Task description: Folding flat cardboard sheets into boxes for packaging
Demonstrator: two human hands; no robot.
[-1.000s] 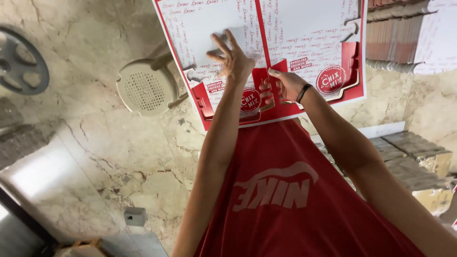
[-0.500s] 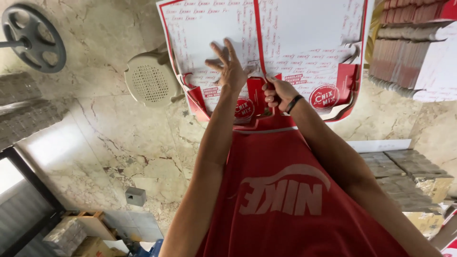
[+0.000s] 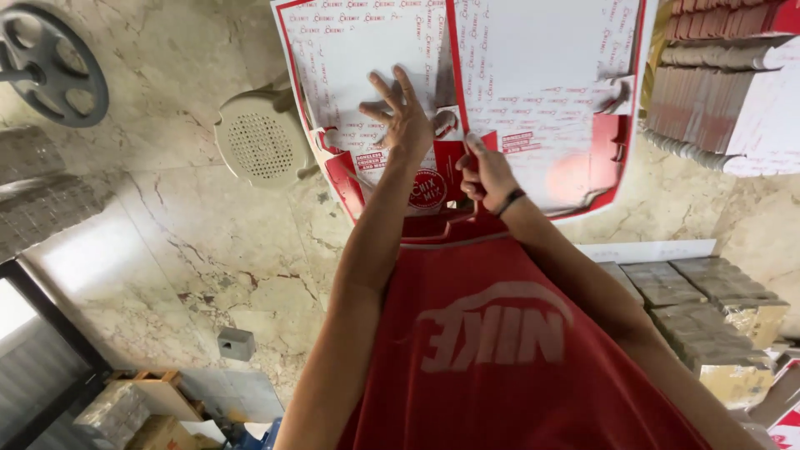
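Flat red-and-white carton sheet (image 3: pixel 533 92) under both hands: left hand (image 3: pixel 406 125) spread open on it, right hand (image 3: pixel 486 173) pinching its fold.

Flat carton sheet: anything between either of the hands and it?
Nothing visible. The left hand lies open-fingered on the red-and-white flat carton sheet near its centre fold, and the right hand grips the sheet's lower red edge. The beige plastic stool stands off to the side.
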